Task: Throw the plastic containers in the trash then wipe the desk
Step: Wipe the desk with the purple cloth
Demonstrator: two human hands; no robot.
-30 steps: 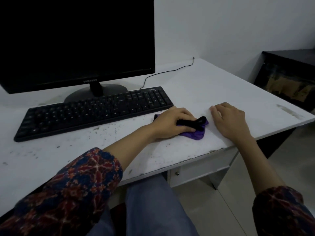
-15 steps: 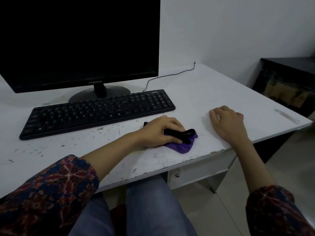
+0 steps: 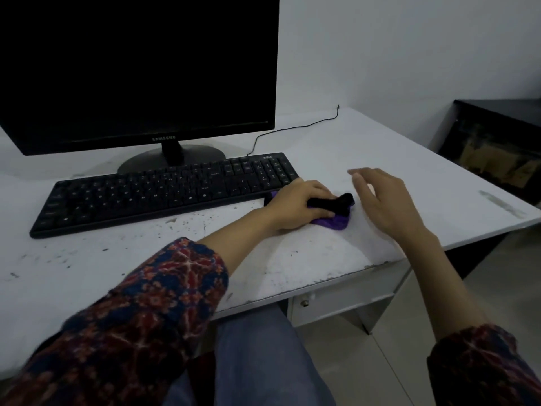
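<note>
A crumpled purple and black cloth (image 3: pixel 336 219) lies on the white desk (image 3: pixel 322 253), just right of the keyboard's near right corner. My left hand (image 3: pixel 301 205) grips the cloth from above, fingers curled round its black part, and presses it on the desk. My right hand (image 3: pixel 383 200) hovers just right of the cloth, lifted off the desk, fingers loosely spread and holding nothing. No plastic containers are in view.
A black keyboard (image 3: pixel 164 194) lies in front of a dark monitor (image 3: pixel 137 71) on its round stand. A thin black cable (image 3: pixel 295 128) runs to the wall. The desk surface shows dark specks. A dark cabinet (image 3: pixel 497 145) stands at the right. A drawer (image 3: pixel 342 300) sits under the desk edge.
My left hand slid the cloth left and toward me, then back up next to the keyboard's corner. My right hand, resting flat on the desk before, has lifted off it.
</note>
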